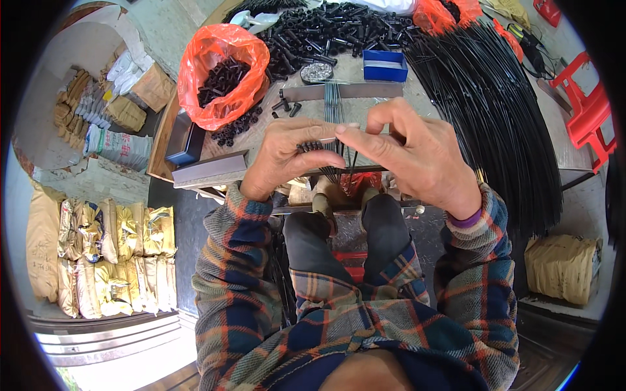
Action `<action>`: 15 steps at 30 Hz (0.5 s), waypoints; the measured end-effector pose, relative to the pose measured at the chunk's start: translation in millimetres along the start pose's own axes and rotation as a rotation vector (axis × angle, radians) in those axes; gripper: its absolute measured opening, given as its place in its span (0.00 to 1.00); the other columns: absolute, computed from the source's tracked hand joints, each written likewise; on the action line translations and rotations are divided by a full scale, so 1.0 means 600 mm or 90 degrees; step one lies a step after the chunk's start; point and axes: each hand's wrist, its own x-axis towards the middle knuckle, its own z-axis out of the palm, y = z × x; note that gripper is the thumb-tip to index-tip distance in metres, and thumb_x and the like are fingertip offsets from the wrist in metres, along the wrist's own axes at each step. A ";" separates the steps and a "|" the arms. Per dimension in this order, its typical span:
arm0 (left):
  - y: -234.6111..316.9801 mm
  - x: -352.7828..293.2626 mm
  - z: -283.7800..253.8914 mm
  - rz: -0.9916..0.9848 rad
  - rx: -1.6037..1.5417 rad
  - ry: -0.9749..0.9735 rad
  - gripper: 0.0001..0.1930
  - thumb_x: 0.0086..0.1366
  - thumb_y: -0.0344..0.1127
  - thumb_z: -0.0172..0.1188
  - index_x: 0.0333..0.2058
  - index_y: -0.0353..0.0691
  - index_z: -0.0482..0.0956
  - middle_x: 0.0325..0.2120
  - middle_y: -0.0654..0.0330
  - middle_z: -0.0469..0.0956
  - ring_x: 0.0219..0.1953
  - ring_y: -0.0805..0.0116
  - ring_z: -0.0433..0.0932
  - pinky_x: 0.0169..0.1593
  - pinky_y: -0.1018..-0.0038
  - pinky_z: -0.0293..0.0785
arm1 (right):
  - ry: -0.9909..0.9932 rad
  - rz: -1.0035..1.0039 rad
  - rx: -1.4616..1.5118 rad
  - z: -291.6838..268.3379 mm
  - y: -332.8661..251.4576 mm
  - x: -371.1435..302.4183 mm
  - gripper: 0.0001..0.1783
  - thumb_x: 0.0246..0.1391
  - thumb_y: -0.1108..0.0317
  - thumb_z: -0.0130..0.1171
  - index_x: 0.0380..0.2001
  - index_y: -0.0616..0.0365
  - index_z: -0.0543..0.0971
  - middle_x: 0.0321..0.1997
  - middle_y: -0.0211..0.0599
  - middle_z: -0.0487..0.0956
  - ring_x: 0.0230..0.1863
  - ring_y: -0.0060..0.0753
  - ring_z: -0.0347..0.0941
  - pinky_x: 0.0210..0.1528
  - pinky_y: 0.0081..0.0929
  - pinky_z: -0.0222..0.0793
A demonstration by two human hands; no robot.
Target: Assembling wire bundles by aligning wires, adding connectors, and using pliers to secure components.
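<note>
Head view: left hand (287, 156) grips a row of black caps (312, 146) on thin rods (334, 104), above the worktop (261, 130). Right hand (407, 156) pinches a rod tip beside them. Best to keep the rods fanned flat and seat each cap squarely.

A row of small black tubes (312, 146) sits side by side on thin grey wires (334, 104), held above the workbench.

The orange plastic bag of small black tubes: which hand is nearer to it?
Left. The left hand sits just right of and below the orange plastic bag; the right hand lies farther right, beyond the left.
</note>
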 end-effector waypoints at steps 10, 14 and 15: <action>0.000 0.000 -0.004 0.016 -0.037 -0.036 0.20 0.44 0.35 0.67 0.39 0.39 0.77 0.38 0.57 0.78 0.35 0.61 0.79 0.37 0.73 0.73 | 0.007 0.009 0.008 0.005 -0.005 -0.001 0.29 0.33 0.80 0.56 0.45 0.51 0.76 0.28 0.30 0.66 0.17 0.22 0.63 0.16 0.20 0.62; -0.001 0.001 0.000 0.005 -0.018 -0.012 0.21 0.38 0.40 0.69 0.33 0.36 0.78 0.29 0.55 0.78 0.29 0.60 0.78 0.32 0.74 0.72 | -0.002 0.001 0.005 0.005 -0.007 0.002 0.28 0.33 0.78 0.57 0.45 0.51 0.76 0.28 0.30 0.67 0.18 0.22 0.64 0.17 0.20 0.61; -0.002 -0.001 -0.003 0.004 -0.016 -0.011 0.21 0.38 0.40 0.69 0.33 0.36 0.78 0.29 0.55 0.78 0.29 0.60 0.78 0.32 0.74 0.72 | -0.001 0.005 0.012 0.005 -0.007 0.003 0.27 0.34 0.77 0.57 0.45 0.52 0.76 0.28 0.30 0.67 0.18 0.22 0.64 0.17 0.20 0.61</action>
